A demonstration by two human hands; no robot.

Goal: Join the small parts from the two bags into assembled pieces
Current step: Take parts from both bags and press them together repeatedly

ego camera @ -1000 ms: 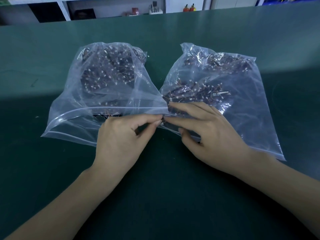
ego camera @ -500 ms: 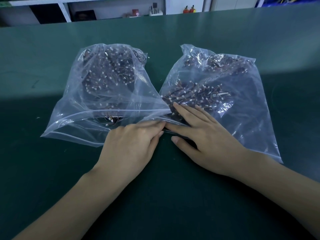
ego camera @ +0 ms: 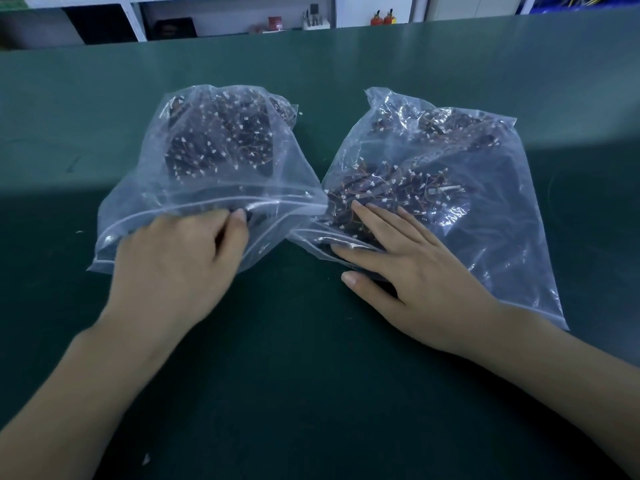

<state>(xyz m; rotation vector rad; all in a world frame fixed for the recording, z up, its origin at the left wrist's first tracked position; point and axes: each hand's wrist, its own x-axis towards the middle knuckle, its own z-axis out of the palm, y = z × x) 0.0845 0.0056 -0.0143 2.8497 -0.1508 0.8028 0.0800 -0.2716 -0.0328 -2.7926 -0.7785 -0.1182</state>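
Two clear bags, the left bag (ego camera: 221, 161) and the right bag (ego camera: 450, 188), are lying side by side on the green table (ego camera: 311, 375). The left hand (ego camera: 173, 268) is pinching the left bag's mouth; the right hand (ego camera: 415, 278) is pressing flat, fingers spread, on the right bag, over the wired parts (ego camera: 391, 188).

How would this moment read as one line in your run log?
stage: opening bags | left hand: fingers curled at left bag mouth | right hand: flat on right bag | parts: inside bags | surface: green table
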